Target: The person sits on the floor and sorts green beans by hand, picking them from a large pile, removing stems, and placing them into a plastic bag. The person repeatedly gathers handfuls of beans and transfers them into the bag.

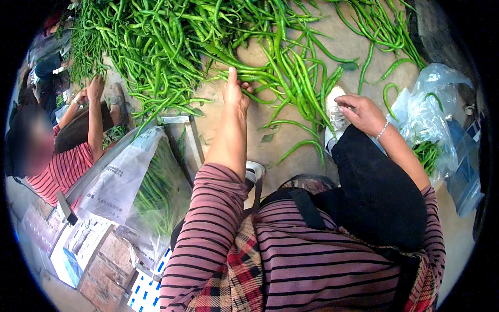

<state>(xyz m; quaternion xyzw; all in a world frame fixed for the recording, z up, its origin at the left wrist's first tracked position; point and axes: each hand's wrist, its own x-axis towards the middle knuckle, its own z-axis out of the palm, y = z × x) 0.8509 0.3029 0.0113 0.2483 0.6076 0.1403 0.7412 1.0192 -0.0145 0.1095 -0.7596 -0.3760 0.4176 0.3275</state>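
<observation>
A large heap of long green chili peppers [156, 43] covers the floor at the top left, and a looser spread of peppers [296, 78] lies to its right. My left hand [236, 91] is at the edge of these, its thumb extended and its fingers curled by the pepper stems; whether it grips any is hard to see. Near my knee and white shoe [336, 109], my right hand [360, 113] is bent loosely, a bead bracelet on its wrist, with no pepper visible in it. Single curved peppers lie on the floor between my feet.
A clear plastic bag of green peppers [156, 187] stands at my left, beside a metal frame [189, 134]. Another clear bag [432, 117] with peppers lies at my right. A person in a striped shirt [66, 171] sits at the far left, hands near the heap. Crates [146, 290] stand lower left.
</observation>
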